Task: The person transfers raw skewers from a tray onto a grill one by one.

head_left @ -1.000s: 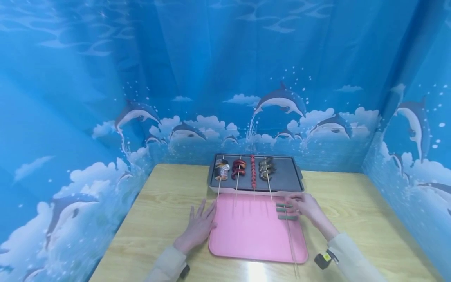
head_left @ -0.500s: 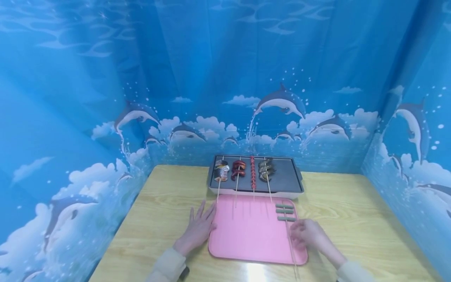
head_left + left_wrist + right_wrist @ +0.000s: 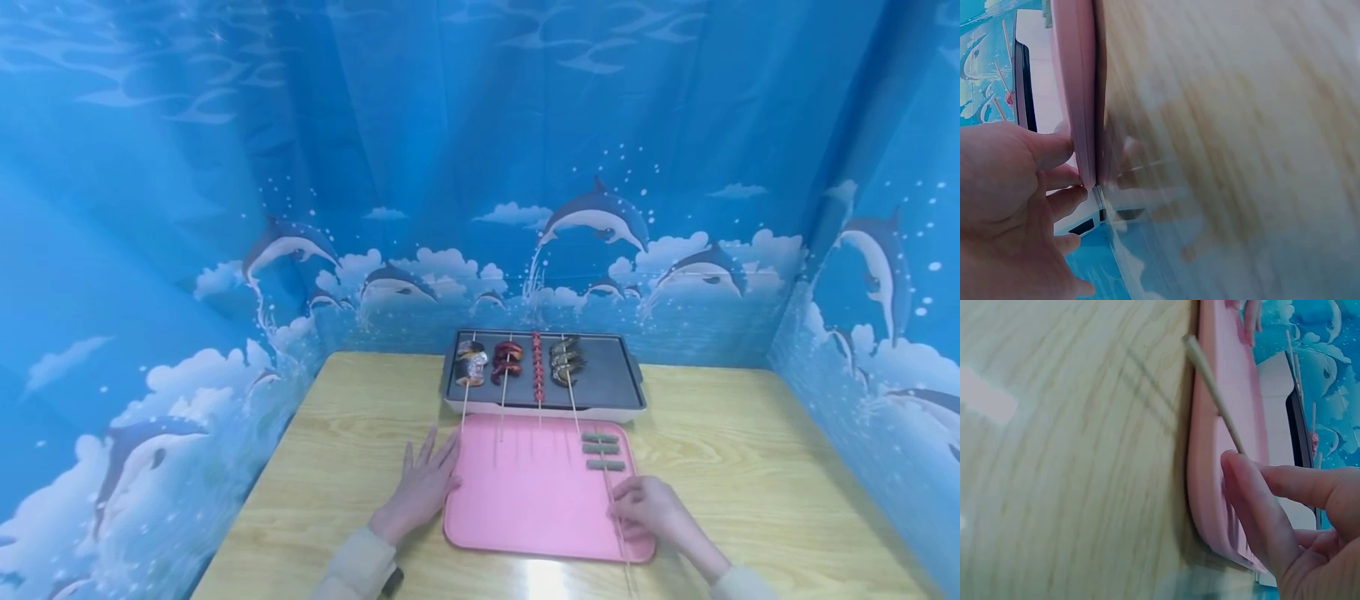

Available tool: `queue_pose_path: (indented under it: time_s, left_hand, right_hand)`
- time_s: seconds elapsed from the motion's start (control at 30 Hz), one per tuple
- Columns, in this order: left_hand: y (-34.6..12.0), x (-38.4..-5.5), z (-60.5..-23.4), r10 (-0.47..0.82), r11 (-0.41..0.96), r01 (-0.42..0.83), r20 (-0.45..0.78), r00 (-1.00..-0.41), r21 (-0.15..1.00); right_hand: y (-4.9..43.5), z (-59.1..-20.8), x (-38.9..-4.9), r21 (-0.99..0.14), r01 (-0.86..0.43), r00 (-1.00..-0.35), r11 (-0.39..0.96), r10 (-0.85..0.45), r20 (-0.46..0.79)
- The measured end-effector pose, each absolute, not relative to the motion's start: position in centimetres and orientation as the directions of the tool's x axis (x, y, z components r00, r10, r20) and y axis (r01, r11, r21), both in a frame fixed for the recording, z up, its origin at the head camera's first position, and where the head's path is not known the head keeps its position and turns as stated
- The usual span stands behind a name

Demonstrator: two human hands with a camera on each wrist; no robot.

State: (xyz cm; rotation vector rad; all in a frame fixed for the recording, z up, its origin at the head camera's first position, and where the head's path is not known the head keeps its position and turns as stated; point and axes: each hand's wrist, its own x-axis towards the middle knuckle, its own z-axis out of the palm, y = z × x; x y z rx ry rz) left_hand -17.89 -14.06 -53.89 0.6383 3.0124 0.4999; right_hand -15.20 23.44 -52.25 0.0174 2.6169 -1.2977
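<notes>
My right hand [image 3: 654, 508] pinches the bare lower stick of a skewer [image 3: 605, 465] between thumb and fingertips. Three green pieces are threaded on that skewer, over the right side of a pink tray [image 3: 532, 504]. In the right wrist view the end of the skewer stick [image 3: 1213, 387] sticks out beyond the fingertips, past the tray's near rim. My left hand [image 3: 422, 490] lies at the tray's left edge with its fingers spread. The left wrist view has the thumb [image 3: 1054, 150] of that hand against the tray's side.
Behind the tray stands a dark griddle [image 3: 611, 375] with a pale body. On it lie a fish-like skewer [image 3: 472, 367], a dark red skewer [image 3: 507, 360], a thin red skewer [image 3: 537, 367] and a shrimp skewer [image 3: 566, 362], their sticks reaching over the tray. A blue dolphin-print curtain surrounds the wooden table [image 3: 360, 425].
My right hand has moved from the green pieces down toward the near end and taken the stick. The skewer has shifted slightly left. The left hand has stayed put.
</notes>
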Motion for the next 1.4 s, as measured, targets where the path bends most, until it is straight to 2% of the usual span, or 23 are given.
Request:
queue_pose_path:
  time_s: [0.4, 0.53, 0.63, 0.8, 0.97, 1.17, 1.4]
  left_hand:
    - [-14.0, -17.8, -53.6, 0.404, 0.865, 0.398, 0.048, -0.914, 0.307]
    - [-14.1, -17.9, -53.7, 0.397, 0.871, 0.390, 0.040, -0.917, 0.299]
    - [-14.1, -18.0, -53.7, 0.395, 0.872, 0.388, 0.041, -0.918, 0.298]
    - [-14.1, -17.9, -53.6, 0.395, 0.868, 0.386, 0.038, -0.918, 0.312]
    - [-14.0, -17.9, -53.7, 0.393, 0.868, 0.380, 0.026, -0.919, 0.320]
    - [-13.9, -18.0, -53.8, 0.395, 0.871, 0.382, 0.025, -0.919, 0.309]
    - [-13.9, -18.0, -53.9, 0.391, 0.878, 0.381, 0.024, -0.920, 0.289]
  right_hand:
    - [24.9, -50.7, -13.6, -0.812, 0.042, -0.976, 0.582, -0.149, -0.157]
    - [25.2, -49.8, -13.8, -0.777, 0.010, -0.982, 0.629, -0.139, -0.125]
    - [25.5, -49.1, -14.3, -0.795, -0.002, -0.983, 0.607, -0.148, -0.111]
    - [25.9, -47.6, -16.2, -0.845, 0.055, -0.984, 0.532, -0.117, -0.137]
    - [26.2, -46.0, -18.9, -0.827, 0.093, -0.987, 0.554, -0.056, -0.149]
    - [26.6, -44.5, -22.3, -0.823, 0.068, -0.991, 0.564, -0.059, -0.122]
    - [26.0, -43.8, -25.9, -0.804, 0.101, -0.984, 0.587, -0.060, -0.168]
